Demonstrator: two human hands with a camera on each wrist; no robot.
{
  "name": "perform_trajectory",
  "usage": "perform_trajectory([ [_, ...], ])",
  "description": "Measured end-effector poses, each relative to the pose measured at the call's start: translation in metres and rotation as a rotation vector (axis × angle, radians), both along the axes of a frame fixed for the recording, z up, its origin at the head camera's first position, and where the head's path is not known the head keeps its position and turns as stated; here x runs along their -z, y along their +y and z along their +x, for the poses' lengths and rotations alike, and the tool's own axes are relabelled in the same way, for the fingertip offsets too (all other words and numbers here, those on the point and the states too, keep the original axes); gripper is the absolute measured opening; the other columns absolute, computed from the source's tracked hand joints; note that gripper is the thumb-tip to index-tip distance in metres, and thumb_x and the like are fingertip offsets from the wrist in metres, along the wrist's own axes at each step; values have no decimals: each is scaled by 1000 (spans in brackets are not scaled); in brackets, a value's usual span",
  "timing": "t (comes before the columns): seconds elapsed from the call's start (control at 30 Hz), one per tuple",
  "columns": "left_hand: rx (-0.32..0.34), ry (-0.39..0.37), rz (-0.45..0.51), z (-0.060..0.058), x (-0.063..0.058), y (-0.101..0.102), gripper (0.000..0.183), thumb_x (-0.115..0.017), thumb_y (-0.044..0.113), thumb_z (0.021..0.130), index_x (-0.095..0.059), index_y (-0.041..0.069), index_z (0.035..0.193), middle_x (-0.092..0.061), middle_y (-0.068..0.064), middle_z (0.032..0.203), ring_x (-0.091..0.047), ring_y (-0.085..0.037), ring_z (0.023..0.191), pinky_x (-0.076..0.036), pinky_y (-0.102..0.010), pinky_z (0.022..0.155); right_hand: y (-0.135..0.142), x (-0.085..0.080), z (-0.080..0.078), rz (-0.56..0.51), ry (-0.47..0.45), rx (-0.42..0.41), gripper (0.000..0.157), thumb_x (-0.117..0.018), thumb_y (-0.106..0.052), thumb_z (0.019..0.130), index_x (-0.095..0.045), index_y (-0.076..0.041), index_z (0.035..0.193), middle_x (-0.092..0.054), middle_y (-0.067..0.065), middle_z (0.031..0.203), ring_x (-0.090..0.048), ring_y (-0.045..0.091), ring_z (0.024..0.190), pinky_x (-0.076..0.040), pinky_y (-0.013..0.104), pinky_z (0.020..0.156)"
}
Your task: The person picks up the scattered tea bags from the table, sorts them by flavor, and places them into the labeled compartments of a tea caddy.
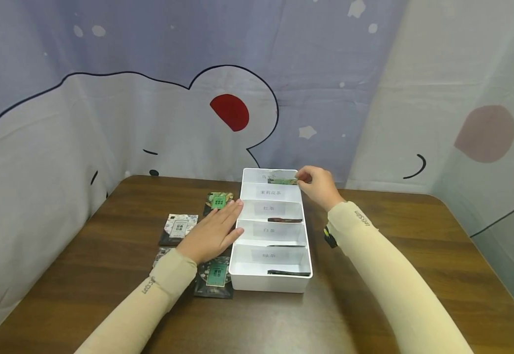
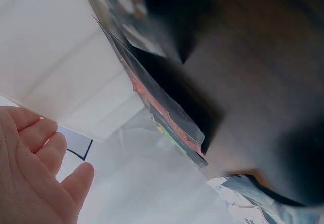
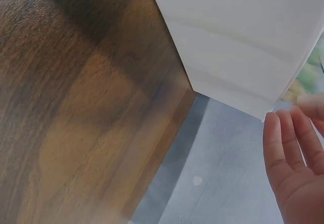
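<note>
A long white divided box (image 1: 267, 283) stands on the table, its compartments labelled in Chinese characters. At the far compartment, my right hand (image 1: 321, 188) pinches the right end of a green tea sachet (image 1: 282, 181), which stands low inside that compartment. The same hand (image 3: 301, 168) is seen beside the box's far corner in the right wrist view. My left hand (image 1: 212, 233) lies with its fingers straight along the box's left rim, touching it. Three nearer compartments each hold a sachet on edge, including a red one (image 1: 285, 220) in the middle.
Left of the box lie a green-labelled sachet (image 1: 218, 201), a white floral sachet (image 1: 179, 228) and a black sachet with a green label (image 1: 216, 278). Another sachet (image 1: 161, 254) is partly covered by the left sleeve. A patterned curtain (image 1: 186, 123) hangs behind the wooden table (image 1: 398, 221).
</note>
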State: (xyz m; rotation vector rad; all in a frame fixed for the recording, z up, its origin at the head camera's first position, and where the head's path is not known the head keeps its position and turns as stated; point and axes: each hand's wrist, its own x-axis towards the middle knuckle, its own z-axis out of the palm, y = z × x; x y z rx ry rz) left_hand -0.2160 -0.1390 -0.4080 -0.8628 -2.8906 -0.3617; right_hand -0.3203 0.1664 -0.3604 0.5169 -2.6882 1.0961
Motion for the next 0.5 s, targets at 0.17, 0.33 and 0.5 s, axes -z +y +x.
perform_trajectory([
  [0.17,3,-5,-2,1,-2,1,70,-37,47,108,-19,6,162,-20,-7,168,-17,-25,155,-17,-49,124,2,1,1,-2,-16,-6,16,-63,-1,95,-69,4,110,-72,17,104,-65,33,98,-53,46,90],
  [0.33,10,9,1,-1,1,1,69,-37,46,108,-19,5,161,-21,-8,167,-19,-27,154,-18,-50,124,6,5,2,-6,-11,-1,15,-64,-4,95,-71,2,107,-72,17,104,-66,32,96,-53,45,90],
  [0.5,12,22,0,-2,3,1,69,-37,47,108,-20,5,161,-22,-8,167,-21,-27,154,-20,-51,123,8,7,9,-12,18,-1,17,-63,-5,95,-71,3,107,-72,18,105,-66,34,98,-52,48,92],
])
